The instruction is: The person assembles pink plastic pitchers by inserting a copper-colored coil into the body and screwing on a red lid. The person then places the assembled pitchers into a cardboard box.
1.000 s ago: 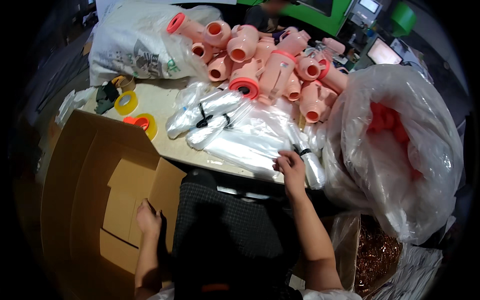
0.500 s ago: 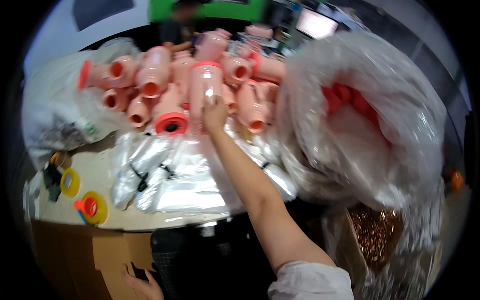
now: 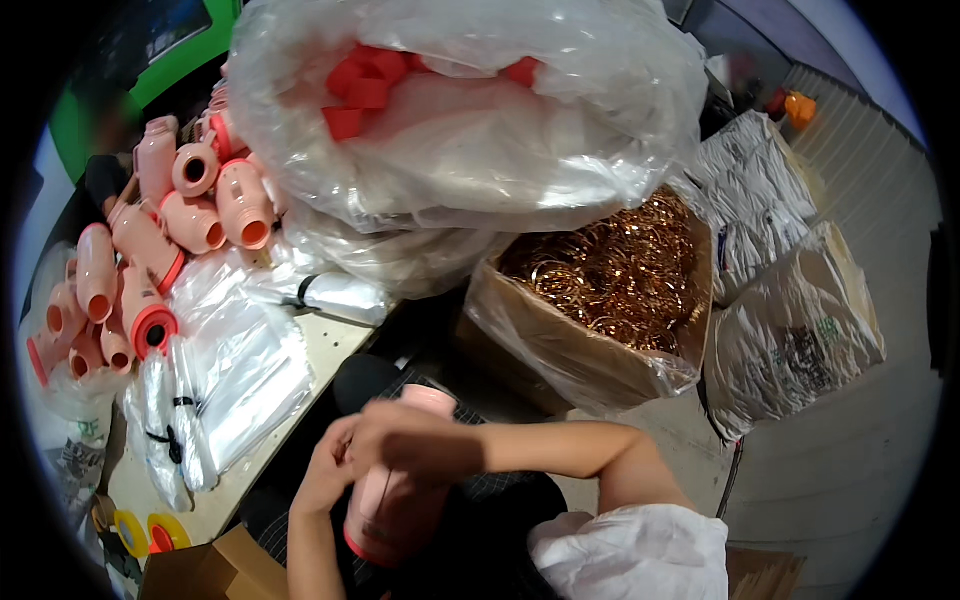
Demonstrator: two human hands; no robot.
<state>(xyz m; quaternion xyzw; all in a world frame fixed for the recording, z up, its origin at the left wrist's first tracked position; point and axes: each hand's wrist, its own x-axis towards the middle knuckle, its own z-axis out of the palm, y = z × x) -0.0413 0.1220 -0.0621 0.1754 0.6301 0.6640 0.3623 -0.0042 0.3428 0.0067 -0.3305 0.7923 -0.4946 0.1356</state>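
Observation:
A pink plastic jug shell (image 3: 385, 515) with a red bottom rim leans over my lap, its neck pointing away from me. My right hand (image 3: 410, 440) lies across its upper body, fingers closed and somewhat blurred. From the left, my left hand (image 3: 328, 462) curls its fingers against the shell's side, where they meet the right hand's fingers. Part of that contact is hidden. More pink jug shells (image 3: 148, 240) are piled at the far left of the table, several with their open necks facing me.
Clear plastic bags (image 3: 245, 370) lie flat and rolled on the table (image 3: 325, 345). A large plastic sack (image 3: 480, 170) holds red parts. Below it stands a carton (image 3: 545, 350) of shiny copper-coloured rings. White sacks (image 3: 790, 330) stand at right; tape rolls (image 3: 130, 533) lie at lower left.
The view has swung right and down. A pink jug shell has come from the table pile to my lap in my right hand, and my left hand has joined it.

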